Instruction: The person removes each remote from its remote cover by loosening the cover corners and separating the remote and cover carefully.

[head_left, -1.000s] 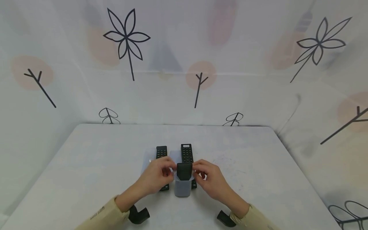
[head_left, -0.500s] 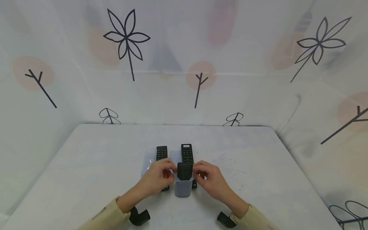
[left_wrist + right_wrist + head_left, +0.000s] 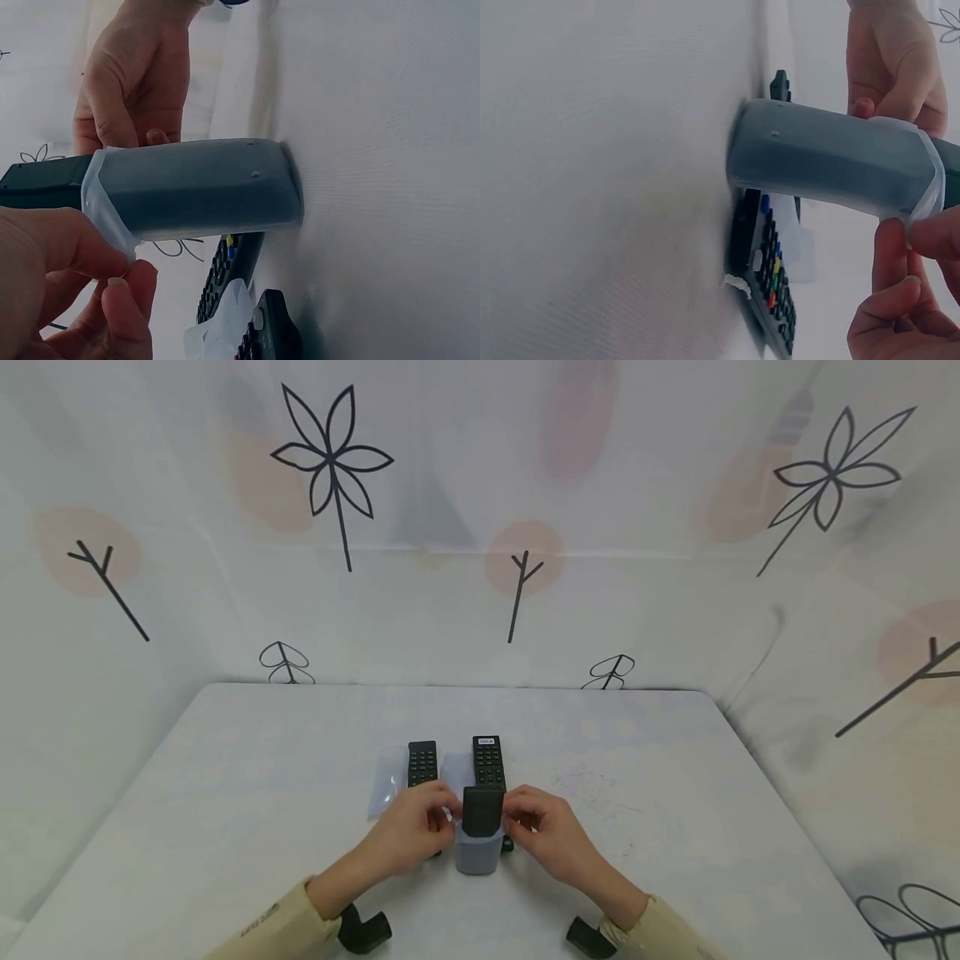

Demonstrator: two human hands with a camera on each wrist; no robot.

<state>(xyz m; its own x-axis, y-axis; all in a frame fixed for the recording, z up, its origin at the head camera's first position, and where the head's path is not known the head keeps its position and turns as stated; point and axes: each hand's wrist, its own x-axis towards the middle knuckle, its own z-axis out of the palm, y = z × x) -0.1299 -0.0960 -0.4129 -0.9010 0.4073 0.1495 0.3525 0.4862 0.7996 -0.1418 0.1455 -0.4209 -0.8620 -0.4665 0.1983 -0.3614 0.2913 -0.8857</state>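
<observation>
A dark remote control (image 3: 482,810) stands on end, its lower part inside a translucent silicone sleeve (image 3: 477,857). The wrist views show the closed end of the sleeve (image 3: 195,187) against the table and the remote's bare end (image 3: 41,180) sticking out past the rim. My left hand (image 3: 414,828) pinches the rim on one side between thumb and fingers. Opposite it, my right hand (image 3: 551,837) pinches the other side of the rim, as the right wrist view also shows at the thumb and fingertips (image 3: 896,247).
Two more dark remotes lie behind, the left one (image 3: 422,762) partly hidden by my left hand and the right one (image 3: 488,762) by the upright remote. Clear plastic covers (image 3: 388,781) lie near them on the white table (image 3: 675,827). A patterned cloth (image 3: 450,610) hangs behind the table.
Both hands have come down slightly, still pinching the sleeve's rim. The upright remote and sleeve have stayed in nearly the same place.
</observation>
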